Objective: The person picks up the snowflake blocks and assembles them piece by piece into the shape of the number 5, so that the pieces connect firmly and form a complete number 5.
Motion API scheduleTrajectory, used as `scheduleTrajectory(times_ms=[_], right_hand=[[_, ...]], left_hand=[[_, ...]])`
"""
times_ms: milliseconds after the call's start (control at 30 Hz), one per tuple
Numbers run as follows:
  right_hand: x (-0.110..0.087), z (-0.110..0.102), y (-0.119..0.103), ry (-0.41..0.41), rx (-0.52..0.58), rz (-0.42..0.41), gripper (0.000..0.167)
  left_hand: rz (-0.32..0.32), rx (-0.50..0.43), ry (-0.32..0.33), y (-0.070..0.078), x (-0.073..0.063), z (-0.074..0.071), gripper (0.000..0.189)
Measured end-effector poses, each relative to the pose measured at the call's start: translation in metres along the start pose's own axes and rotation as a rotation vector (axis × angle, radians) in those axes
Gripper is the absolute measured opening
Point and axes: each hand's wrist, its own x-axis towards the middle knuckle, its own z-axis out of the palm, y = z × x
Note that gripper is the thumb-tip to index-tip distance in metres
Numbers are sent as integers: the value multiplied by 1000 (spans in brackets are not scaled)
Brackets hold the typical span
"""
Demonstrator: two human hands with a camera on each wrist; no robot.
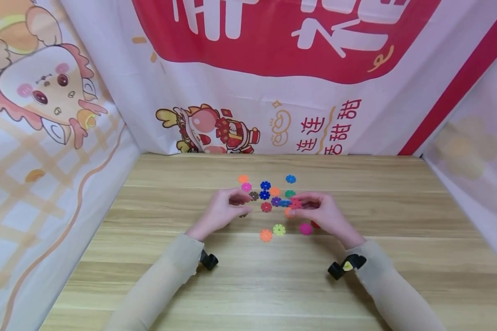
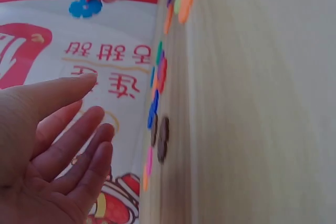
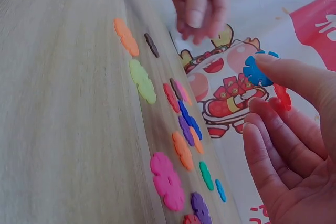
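My right hand [image 1: 320,211] pinches a blue notched flower disc [image 3: 256,70] joined to a red notched flower disc [image 3: 283,97], both lifted above the table. In the right wrist view, thumb and index finger meet at this pair, while the other fingers curl loosely below. My left hand [image 1: 225,209] holds nothing; its fingers are spread and relaxed in the left wrist view. It hovers left of the loose discs, nearest to two brown discs [image 2: 164,140]. A red disc [image 1: 266,207] and a purple disc [image 1: 276,201] lie on the table between the hands.
More loose discs lie flat on the wooden table [image 1: 269,285], among them a yellow-green disc [image 1: 279,230], an orange disc [image 1: 266,236] and a magenta disc [image 1: 305,229]. Printed cloth [image 1: 232,105] hangs behind the table and along its sides.
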Motion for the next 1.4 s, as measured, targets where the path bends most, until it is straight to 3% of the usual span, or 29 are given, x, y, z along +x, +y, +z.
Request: scheduleTrajectory(times_ms=[133, 300, 700, 1400], right_hand=[[-1, -2, 2, -5, 8, -17, 45], [-1, -2, 2, -11, 2, -21, 41], [-4, -2, -1, -13, 4, -25, 43], [-6, -2, 2, 0, -19, -9, 37]], left_hand=[[-50, 70, -24, -10, -2, -10, 39], [-77, 138, -57, -17, 1, -12, 43], [-147, 231, -128, -13, 7, -10, 40], [-177, 242, -139, -14, 9, -8, 30]])
